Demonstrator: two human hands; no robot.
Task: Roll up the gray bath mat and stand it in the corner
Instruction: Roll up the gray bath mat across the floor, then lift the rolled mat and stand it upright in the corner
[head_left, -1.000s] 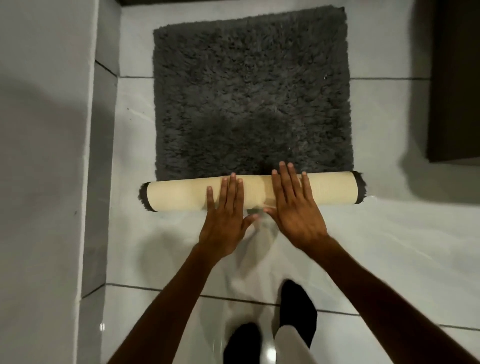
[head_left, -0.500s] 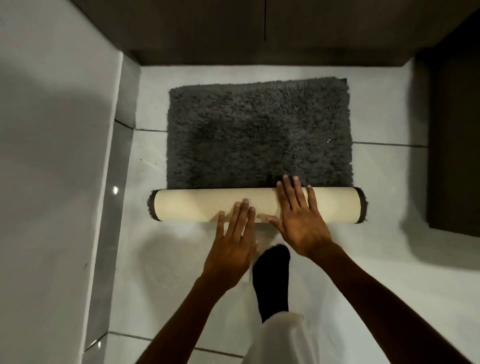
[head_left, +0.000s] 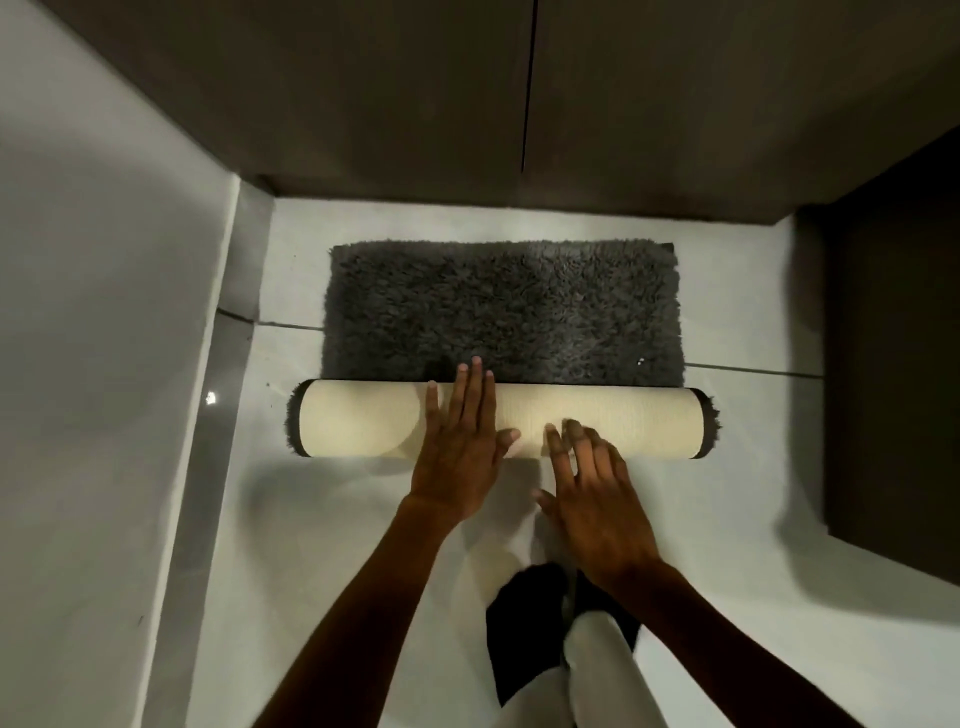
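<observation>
Rolling gray bath mat (head_left: 501, 306): roll (head_left: 363, 423) lying crosswise just ahead of hands, unrolled pile beyond. Left hand (head_left: 457, 441) pressing flat on top, nearer; right hand (head_left: 592, 488) hovering, fingers spread, gripping nothing.

A single head-worn wide-angle camera looks steeply down and forward from above the person's own forearms, close over the white tiled floor (head_left: 727, 519), taking in the left hand (head_left: 457, 447), the right hand (head_left: 592, 499) and the half-rolled gray bath mat (head_left: 498, 306) up to the dark far wall (head_left: 415, 104).
</observation>
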